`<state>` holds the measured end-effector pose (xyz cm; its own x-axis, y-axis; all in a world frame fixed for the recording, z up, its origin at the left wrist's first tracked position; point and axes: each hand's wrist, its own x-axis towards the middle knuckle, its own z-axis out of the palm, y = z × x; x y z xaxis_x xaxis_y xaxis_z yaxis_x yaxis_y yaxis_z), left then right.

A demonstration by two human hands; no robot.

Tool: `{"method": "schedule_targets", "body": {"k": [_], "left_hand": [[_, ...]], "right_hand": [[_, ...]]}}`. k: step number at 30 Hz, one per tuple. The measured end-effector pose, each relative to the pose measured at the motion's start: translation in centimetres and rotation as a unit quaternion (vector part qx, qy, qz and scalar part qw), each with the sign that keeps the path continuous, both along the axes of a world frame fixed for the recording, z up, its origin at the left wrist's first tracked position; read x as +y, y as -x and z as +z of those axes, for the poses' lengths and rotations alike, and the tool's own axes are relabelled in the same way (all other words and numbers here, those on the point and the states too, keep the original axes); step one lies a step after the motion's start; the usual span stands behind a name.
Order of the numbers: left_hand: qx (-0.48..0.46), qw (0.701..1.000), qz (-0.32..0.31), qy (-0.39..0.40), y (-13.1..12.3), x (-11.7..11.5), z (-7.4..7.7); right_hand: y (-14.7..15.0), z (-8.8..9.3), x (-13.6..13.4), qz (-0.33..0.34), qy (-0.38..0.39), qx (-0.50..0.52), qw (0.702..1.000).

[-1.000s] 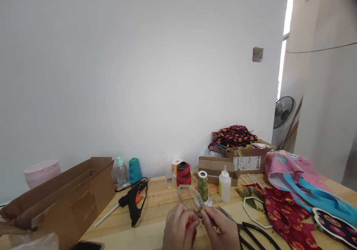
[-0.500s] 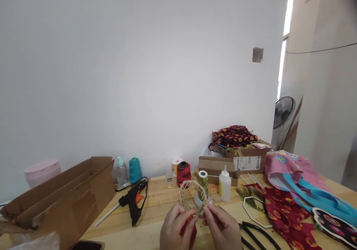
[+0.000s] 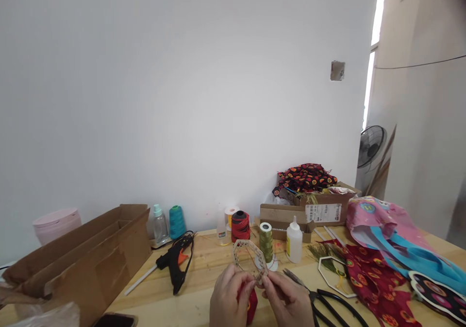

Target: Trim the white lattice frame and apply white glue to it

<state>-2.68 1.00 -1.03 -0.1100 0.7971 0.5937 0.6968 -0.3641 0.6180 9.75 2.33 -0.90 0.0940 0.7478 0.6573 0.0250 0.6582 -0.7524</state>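
Between my hands stands a light wooden openwork frame, many-sided and ring-like, tilted upright above the table. My left hand pinches its lower left part, fingers closed. My right hand grips its lower right edge between thumb and fingers. A red cloth piece shows below the frame, beside my left hand and partly hidden by it. Black-handled scissors lie just right of my right hand, with part of them behind it. A spool of olive thread stands behind the frame.
A glue gun lies left, near a long cardboard box. At the back are a red thread spool and a white glue bottle. To the right lie a white hexagonal frame, red patterned cloth and a pink bag.
The wooden frame has turned, its ring now looking narrower, and dipped slightly. My right hand has shifted a little left and down, baring more of the scissors' blades.
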Motion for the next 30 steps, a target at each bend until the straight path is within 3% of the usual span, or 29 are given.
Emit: {"method": "schedule_targets", "body": {"k": [3, 6, 8, 15, 21, 25, 30], "left_hand": [[0.054, 0.995, -0.086, -0.018, -0.5, 0.1, -0.2], [0.063, 0.985, -0.161, -0.024, -1.0, -0.2, -0.6], [0.035, 0.988, -0.149, -0.007, -1.1, -0.4, -0.6], [-0.089, 0.992, 0.006, 0.086, 0.1, -0.3, 1.0], [-0.243, 0.965, -0.056, 0.082, -1.0, 0.1, 0.8], [-0.287, 0.948, -0.083, 0.110, -0.7, 0.2, 0.6], [-0.350, 0.918, -0.118, 0.142, 0.0, 0.0, 0.9]], "right_hand": [[-0.7, 0.0, 0.4, 0.010, 0.036, 0.005, 0.999], [-1.3, -0.2, 1.0, 0.022, 0.140, 0.087, 0.986], [-1.4, -0.2, 1.2, 0.031, 0.186, 0.135, 0.973], [-1.1, 0.1, 1.2, 0.073, 0.225, 0.192, 0.953], [-0.8, 0.0, 1.1, 0.101, 0.219, 0.176, 0.955], [-0.6, -0.1, 1.1, 0.104, 0.203, 0.159, 0.960], [-0.8, 0.2, 1.1, 0.105, 0.247, 0.173, 0.948]]}}
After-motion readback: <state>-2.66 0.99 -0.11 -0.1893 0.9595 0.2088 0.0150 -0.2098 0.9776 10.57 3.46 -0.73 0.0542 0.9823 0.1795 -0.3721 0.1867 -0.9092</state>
